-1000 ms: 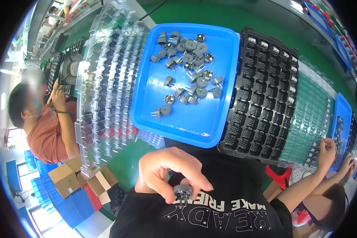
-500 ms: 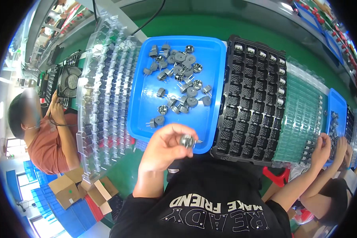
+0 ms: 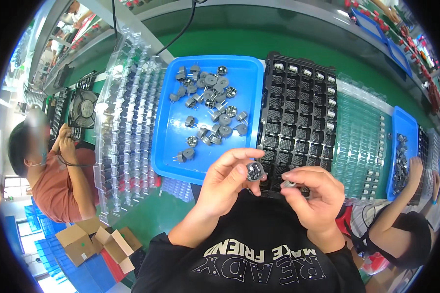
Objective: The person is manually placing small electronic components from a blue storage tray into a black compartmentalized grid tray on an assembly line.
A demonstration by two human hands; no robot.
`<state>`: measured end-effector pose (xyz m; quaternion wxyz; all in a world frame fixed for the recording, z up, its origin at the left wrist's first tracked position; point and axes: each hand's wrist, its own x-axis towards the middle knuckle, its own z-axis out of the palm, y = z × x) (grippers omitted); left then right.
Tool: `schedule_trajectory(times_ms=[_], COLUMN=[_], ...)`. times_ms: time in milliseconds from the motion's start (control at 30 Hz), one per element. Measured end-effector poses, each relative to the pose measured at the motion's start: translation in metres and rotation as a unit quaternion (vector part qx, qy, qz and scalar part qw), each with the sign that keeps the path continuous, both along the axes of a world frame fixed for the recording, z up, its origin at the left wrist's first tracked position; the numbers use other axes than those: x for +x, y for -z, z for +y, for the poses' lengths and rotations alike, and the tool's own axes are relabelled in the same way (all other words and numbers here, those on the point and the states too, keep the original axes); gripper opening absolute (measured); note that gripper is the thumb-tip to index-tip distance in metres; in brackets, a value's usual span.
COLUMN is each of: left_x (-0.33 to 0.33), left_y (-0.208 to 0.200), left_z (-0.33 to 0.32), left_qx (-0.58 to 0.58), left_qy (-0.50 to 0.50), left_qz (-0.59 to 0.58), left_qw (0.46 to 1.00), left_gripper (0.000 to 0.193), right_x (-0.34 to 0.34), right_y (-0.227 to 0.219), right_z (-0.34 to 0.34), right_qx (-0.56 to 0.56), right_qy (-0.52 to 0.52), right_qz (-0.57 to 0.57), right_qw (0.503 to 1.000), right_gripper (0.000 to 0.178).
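Two light pinches, easily lost.
Your left hand (image 3: 230,179) clamps a grey round component (image 3: 254,172); at its three o'clock your right hand (image 3: 318,196) pinches a small metallic piece (image 3: 290,184). A slackened fingertip could drop either. Blue tray (image 3: 170,128) at eleven, black tray (image 3: 302,110) at one.

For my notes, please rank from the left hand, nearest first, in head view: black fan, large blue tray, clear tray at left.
1. Large blue tray: beyond the left hand.
2. Clear tray: left of it.
3. Black fan: farther left.
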<state>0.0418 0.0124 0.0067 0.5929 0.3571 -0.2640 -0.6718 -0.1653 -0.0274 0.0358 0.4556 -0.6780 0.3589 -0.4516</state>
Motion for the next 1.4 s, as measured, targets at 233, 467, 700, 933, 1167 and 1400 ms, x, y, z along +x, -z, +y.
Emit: schedule_trajectory(times_ms=[233, 467, 700, 933, 1167, 1400], left_x=[-0.005, -0.001, -0.001, -0.001, -0.002, -0.013], left_y=[-0.021, -0.026, -0.019, -0.011, -0.013, 0.001], left_z=[-0.004, -0.005, -0.005, -0.004, -0.004, 0.0], left_qx=[0.036, 0.026, 0.018, 0.023, 0.047, 0.043], left_qy=[0.082, 0.111, 0.127, 0.151, 0.139, 0.19], left_qz=[-0.065, -0.088, -0.127, -0.101, -0.108, -0.07], left_qw=[0.994, 0.99, 0.984, 0.983, 0.983, 0.978], left_gripper=[0.041, 0.04, 0.048, 0.048, 0.044, 0.042], right_x=[0.01, 0.014, 0.012, 0.008, 0.012, 0.002], right_y=[-0.008, -0.011, -0.008, -0.002, -0.002, 0.008], right_z=[-0.012, -0.016, -0.015, -0.007, -0.009, 0.005], right_qx=[-0.188, -0.234, -0.233, -0.25, -0.26, -0.242], right_qy=[-0.033, -0.05, -0.055, -0.046, -0.049, -0.03], right_qz=[0.053, 0.065, 0.084, 0.127, 0.123, 0.157], right_qw=[0.98, 0.969, 0.967, 0.959, 0.957, 0.957], right_gripper=[0.033, 0.037, 0.036, 0.034, 0.029, 0.033])
